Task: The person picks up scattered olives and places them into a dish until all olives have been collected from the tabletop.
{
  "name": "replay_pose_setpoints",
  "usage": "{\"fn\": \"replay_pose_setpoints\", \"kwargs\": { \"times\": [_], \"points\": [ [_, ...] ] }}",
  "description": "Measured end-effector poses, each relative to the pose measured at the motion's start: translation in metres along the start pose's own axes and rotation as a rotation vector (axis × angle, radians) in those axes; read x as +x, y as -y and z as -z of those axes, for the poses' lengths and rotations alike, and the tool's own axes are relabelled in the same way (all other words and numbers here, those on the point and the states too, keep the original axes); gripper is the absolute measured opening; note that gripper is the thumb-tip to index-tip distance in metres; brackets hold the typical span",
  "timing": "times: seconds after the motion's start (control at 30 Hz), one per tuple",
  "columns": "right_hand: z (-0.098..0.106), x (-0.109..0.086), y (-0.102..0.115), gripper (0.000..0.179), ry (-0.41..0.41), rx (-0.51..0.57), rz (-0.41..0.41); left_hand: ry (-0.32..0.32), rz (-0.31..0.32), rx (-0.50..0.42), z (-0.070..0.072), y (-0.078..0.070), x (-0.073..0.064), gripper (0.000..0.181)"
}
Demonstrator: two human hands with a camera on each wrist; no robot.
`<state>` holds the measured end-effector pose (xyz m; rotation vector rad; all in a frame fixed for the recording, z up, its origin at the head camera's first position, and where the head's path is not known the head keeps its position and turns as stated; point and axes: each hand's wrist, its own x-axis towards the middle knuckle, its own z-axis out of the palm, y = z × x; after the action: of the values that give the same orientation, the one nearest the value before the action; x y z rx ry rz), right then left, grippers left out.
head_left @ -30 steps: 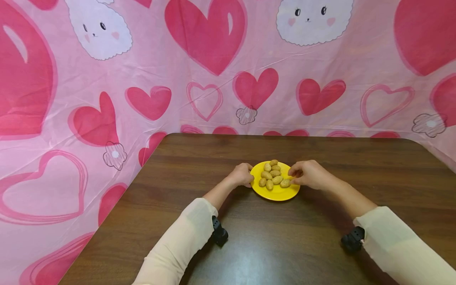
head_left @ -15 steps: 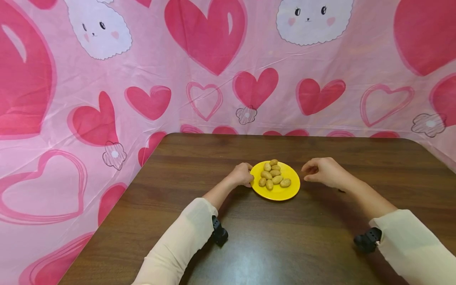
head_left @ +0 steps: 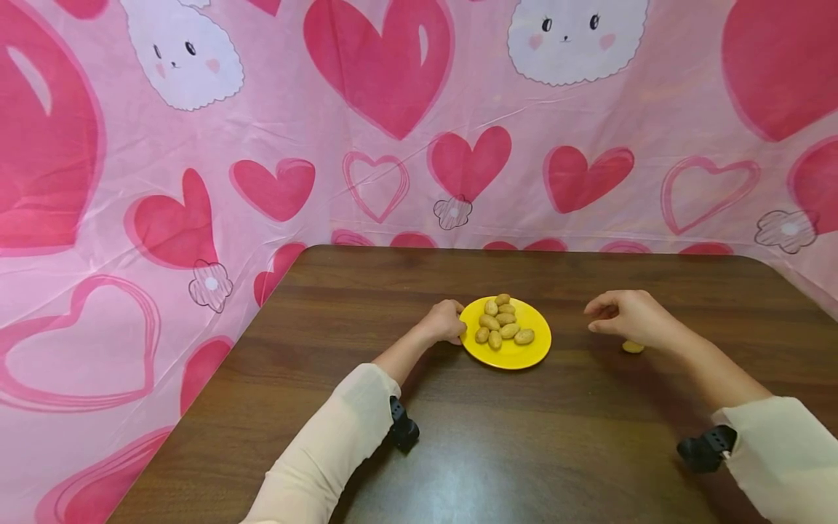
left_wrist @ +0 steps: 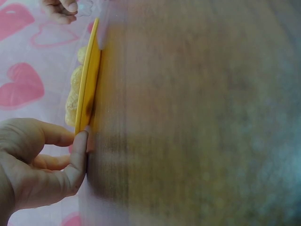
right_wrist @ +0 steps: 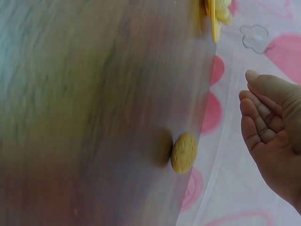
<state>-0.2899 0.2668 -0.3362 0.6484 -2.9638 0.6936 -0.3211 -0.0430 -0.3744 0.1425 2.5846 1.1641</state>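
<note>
A round yellow plate lies on the table, bearing several small tan potatoes with pitted skins. My left hand pinches the plate's left rim; in the left wrist view its thumb and fingers meet at the edge of the plate. To the right of the plate, my right hand hovers over the table with loosely bent fingers and nothing between them. Under that hand, partly hidden by it in the head view, a single potato rests on the table. The right wrist view shows this potato whole, apart from the fingers.
The brown wooden table ends at a pink cloth printed with hearts, which hangs behind it and along the left side. A black wrist camera sits at the left cuff and another wrist camera at the right.
My right hand has drawn back from the plate toward the right, and a lone potato has come into view beneath it. The left hand and the plate have stayed put.
</note>
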Motion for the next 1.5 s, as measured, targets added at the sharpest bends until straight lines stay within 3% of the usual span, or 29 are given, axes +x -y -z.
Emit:
{"fn": "replay_pose_setpoints", "kwargs": {
  "times": [0.3, 0.63, 1.0, 1.5],
  "points": [
    [0.014, -0.010, -0.011, 0.027, -0.021, 0.001, -0.039, -0.002, 0.005, -0.006, 0.000, 0.000, 0.000, 0.039],
    [0.017, -0.020, -0.027, 0.027, -0.013, -0.037, -0.061, 0.002, 0.006, -0.005, 0.000, 0.001, 0.000, 0.039],
    [0.018, -0.027, -0.041, 0.025, 0.024, -0.093, -0.049, 0.006, -0.003, -0.002, 0.001, 0.000, -0.001, 0.039],
    [0.016, -0.030, -0.055, 0.036, 0.136, -0.052, -0.105, 0.002, 0.007, -0.005, 0.000, -0.002, -0.002, 0.038]
  ]
}}
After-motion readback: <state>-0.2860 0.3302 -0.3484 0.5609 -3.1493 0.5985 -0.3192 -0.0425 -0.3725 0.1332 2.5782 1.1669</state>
